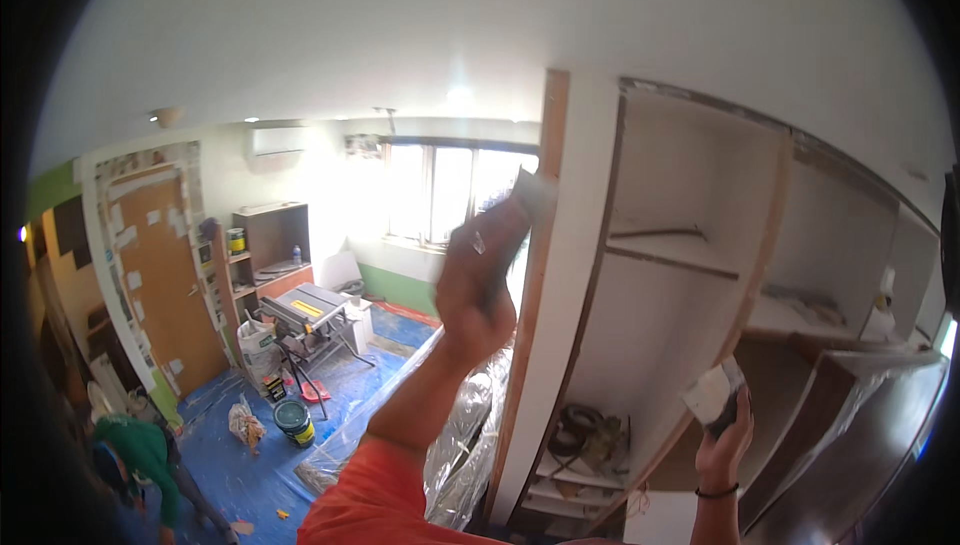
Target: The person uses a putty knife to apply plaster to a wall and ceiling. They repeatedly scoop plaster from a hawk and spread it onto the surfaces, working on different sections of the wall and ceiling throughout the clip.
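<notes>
My left hand (475,280) is raised at the end of an orange-red sleeve, its fingers closed around a putty knife (535,193). The blade of that knife is at the bare wooden edge strip (553,145) of a white cabinet side panel (583,175); whether it touches is too blurred to tell. Lower on the right, my right hand (728,445), with a dark band at the wrist, grips a broad scraper (713,395). Its flat face looks pale, perhaps coated. Behind it stand the open shelves (690,195) of the cabinet.
A person in green (145,455) bends low at the far left. On the blue floor sheeting (215,410) stand a table saw (315,305), a lidded bucket (293,423) and a white sack (258,350). Clear plastic (465,445) covers something below my left arm. Coiled hoses (575,430) lie on a low shelf.
</notes>
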The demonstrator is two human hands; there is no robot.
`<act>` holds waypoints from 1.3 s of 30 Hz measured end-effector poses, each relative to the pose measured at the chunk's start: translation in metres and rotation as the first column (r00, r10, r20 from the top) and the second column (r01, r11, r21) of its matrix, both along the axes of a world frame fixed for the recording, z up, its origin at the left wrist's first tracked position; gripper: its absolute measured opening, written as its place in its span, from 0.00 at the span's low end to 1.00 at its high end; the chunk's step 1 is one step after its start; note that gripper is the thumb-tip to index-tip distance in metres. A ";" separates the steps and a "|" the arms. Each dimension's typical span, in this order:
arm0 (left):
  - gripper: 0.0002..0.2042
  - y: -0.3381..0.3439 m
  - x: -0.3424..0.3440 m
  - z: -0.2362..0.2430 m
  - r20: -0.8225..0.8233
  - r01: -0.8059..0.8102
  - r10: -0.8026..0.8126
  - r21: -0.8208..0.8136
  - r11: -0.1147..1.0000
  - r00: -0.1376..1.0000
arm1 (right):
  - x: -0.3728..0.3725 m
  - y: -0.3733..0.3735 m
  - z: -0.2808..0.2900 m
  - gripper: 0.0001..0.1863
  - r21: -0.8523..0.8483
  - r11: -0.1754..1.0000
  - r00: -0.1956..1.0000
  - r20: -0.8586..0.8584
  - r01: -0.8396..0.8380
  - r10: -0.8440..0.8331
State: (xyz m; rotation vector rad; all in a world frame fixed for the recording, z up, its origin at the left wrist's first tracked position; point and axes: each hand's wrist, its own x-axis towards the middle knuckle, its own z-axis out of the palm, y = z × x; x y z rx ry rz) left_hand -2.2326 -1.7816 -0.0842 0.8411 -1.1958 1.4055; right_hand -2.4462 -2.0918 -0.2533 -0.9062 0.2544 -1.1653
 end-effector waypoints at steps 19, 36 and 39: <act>0.40 0.102 -0.048 0.255 -0.224 -0.585 0.861 -0.805 0.100 0.456 | -0.034 -0.031 -0.026 0.29 -0.011 1.000 0.999 0.034 0.027 -0.027; 0.38 0.066 0.014 0.261 -0.252 -0.684 0.856 -0.714 0.149 0.451 | -0.033 -0.052 -0.063 0.30 -0.105 0.988 0.991 0.073 0.117 -0.110; 0.39 0.049 0.050 0.263 -0.170 -0.634 0.883 -0.754 0.169 0.438 | -0.032 -0.056 -0.068 0.29 -0.147 0.983 0.992 0.075 0.109 -0.099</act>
